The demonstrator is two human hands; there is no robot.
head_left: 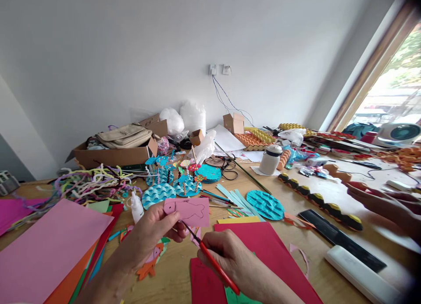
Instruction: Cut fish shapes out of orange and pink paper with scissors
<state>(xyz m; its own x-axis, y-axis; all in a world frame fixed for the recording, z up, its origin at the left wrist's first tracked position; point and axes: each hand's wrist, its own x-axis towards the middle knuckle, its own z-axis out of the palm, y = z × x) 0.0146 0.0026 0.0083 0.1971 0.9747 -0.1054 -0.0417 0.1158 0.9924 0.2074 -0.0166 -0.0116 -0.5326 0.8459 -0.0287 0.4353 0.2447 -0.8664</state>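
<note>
My left hand (164, 225) pinches a small pink sheet of paper (194, 211) by its left end, thumb on top. A fish outline is drawn on the sheet in dark ink. My right hand (226, 256) grips red-handled scissors (213, 262), whose dark blades point up and left to the sheet's lower edge. Whether the blades touch the paper I cannot tell. Beneath my hands lie an orange paper fish (147, 268) and other cut pieces. Red sheets (263, 247) lie under and beside my right hand.
Pink paper (55, 247) tops a coloured stack at left, near tangled pipe cleaners (98, 181). A glue bottle (137, 209) stands by wavy blue discs (159, 195). Right are a painted egg-carton strip (320, 202), a white case (360, 273) and another person's hands (384, 207).
</note>
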